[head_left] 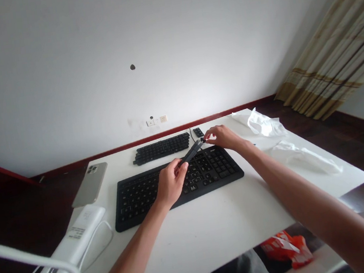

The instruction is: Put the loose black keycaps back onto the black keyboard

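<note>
My left hand [170, 182] is closed around a slim black bar-shaped object [191, 153] with a lighter, shiny far end. It is tilted up to the right, above a black keyboard [222, 177] whose keys look partly stripped of their caps. At that shiny end, my right hand [221, 137] has thumb and fingers pinched together on a small dark piece; its kind is too small to make out. Behind the keyboard lies a block of black keycaps [163, 148] in rows. A smaller group of keycaps [198, 132] sits to its right.
A phone [91, 184] and a white power strip [73, 244] with cords lie on the left of the white table [195, 235]. Crumpled white plastic bags [262, 122] are at the right. An orange bag [287, 248] lies below the front edge. A wall stands behind the table.
</note>
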Demonstrator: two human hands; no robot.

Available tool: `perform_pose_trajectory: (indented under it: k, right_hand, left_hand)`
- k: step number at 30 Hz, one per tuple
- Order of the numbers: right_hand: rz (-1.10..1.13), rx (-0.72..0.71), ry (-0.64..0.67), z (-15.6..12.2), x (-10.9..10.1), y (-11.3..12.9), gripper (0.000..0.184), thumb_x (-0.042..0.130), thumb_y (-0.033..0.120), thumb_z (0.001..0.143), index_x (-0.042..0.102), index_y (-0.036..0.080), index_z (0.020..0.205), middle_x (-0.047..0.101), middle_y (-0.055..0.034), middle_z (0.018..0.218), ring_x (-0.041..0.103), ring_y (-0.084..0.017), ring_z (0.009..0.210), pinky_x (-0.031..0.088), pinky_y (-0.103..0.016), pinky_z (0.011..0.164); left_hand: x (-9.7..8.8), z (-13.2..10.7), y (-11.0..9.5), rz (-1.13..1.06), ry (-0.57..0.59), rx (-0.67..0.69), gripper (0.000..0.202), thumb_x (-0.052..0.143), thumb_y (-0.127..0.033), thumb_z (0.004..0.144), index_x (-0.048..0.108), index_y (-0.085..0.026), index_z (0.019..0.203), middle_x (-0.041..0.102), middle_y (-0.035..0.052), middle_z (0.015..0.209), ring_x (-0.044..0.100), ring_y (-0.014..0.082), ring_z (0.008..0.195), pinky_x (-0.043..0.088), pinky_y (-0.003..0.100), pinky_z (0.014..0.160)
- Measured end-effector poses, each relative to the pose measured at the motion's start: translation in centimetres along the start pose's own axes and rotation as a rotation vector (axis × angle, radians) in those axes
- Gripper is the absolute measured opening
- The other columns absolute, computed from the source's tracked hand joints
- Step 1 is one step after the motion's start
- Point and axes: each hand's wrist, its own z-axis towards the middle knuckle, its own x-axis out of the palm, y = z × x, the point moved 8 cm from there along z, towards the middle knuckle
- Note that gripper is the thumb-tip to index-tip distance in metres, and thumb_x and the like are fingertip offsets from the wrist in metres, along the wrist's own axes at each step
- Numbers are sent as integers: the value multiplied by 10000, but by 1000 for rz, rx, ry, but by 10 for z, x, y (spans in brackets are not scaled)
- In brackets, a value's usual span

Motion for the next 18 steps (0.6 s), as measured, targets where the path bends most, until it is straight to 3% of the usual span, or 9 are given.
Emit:
perform_pose_trajectory:
  k: [7, 18]
  right_hand:
    - [9, -78, -37, 0, -2, 10, 208, 746, 288, 911, 814, 208, 1092, 794, -90, 1031, 721, -266, 942, 557, -369, 873]
    - [24, -102, 1, 0, 3, 8, 263, 693, 263, 957, 804, 226, 1194, 772, -111, 1096, 710, -278, 1009, 553, -405, 943]
  left_hand:
    - [1, 0, 1, 2, 1, -3, 376, 522, -525, 1036, 613, -188, 899, 444, -50, 647, 393, 112, 576, 281, 254, 572]
    - [1, 0, 1, -3, 5, 1, 363, 525, -512, 1038, 610, -186, 903, 453, -48, 661, 404, 110, 588, 287, 250, 578]
